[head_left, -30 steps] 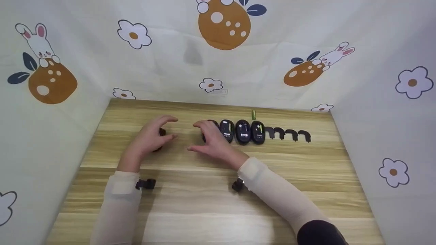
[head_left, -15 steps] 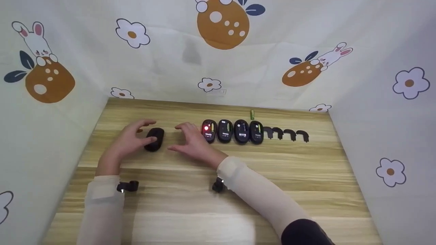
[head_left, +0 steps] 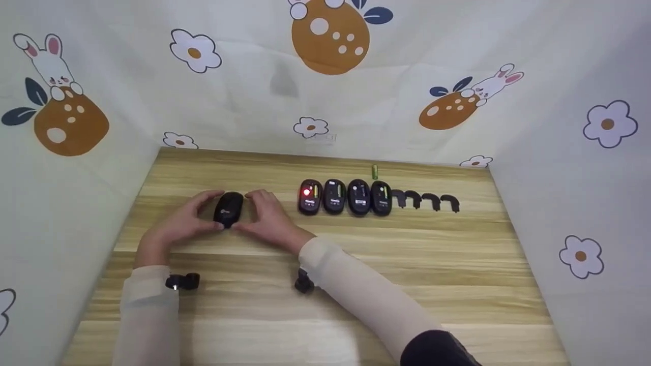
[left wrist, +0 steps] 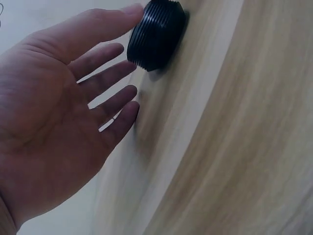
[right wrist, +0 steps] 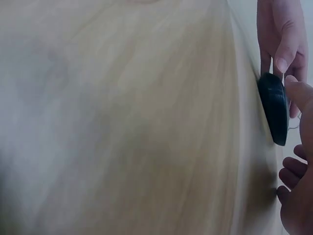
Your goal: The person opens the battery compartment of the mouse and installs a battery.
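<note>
A black computer mouse (head_left: 228,209) lies top side up on the wooden table, a small pale logo on it. My left hand (head_left: 185,219) stands at its left, the thumb at the mouse's near end. In the left wrist view the fingers of the left hand (left wrist: 58,107) are spread and fairly straight, and the thumb tip meets the ridged side of the mouse (left wrist: 159,36). From the other side my right hand (head_left: 269,219) reaches round, its thumb close to the near end. The right wrist view shows both thumbs by the mouse (right wrist: 274,108); firm contact is unclear.
Several upturned mice stand in a row; the leftmost mouse (head_left: 309,201) glows red underneath. Right of them lie several curved black battery covers (head_left: 431,200). One green battery (head_left: 375,172) lies behind the row. Patterned cloth walls (head_left: 244,101) enclose the table (head_left: 386,264).
Both hands have shifted left. The left thumb has drawn back from the mouse's top to its near end, and the right hand has left the row and come up to this mouse.
</note>
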A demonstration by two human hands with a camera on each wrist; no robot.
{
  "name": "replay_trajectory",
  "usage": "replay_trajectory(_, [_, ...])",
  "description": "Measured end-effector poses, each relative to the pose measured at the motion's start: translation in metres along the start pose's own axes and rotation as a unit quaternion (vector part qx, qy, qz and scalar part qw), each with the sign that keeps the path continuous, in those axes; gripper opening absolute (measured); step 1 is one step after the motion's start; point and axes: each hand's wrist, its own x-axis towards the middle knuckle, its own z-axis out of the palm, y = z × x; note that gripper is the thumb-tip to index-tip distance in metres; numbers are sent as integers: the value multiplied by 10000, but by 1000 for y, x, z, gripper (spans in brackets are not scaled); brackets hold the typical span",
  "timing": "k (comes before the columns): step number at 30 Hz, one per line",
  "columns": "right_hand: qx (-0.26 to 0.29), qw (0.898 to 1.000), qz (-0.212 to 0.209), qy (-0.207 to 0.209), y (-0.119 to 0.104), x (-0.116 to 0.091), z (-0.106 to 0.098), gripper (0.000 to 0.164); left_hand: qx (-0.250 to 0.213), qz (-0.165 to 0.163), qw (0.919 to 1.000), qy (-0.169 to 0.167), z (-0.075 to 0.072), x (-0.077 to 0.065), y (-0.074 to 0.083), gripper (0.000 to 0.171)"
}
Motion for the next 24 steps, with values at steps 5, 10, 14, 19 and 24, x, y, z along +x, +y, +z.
replay_trajectory(5, [-139,9998,46,-103,-7,4,9,87,124,-40,9997,-200,0,-1,-5,103])
replay_trajectory(10, [-453,9987,54,-213,-9,7,15,89,231,-67,9995,-196,2,1,-7,100])
replay_trajectory(14, [-668,9976,17,-176,-9,9,19,85,160,9,9998,-89,6,3,-8,94])
replay_trajectory(19, [-795,9967,-146,13,-8,11,19,80,42,274,9996,100,11,5,-7,89])
replay_trajectory(24, [-802,9963,-296,-18,-6,12,14,80,160,241,9994,185,12,5,-7,88])
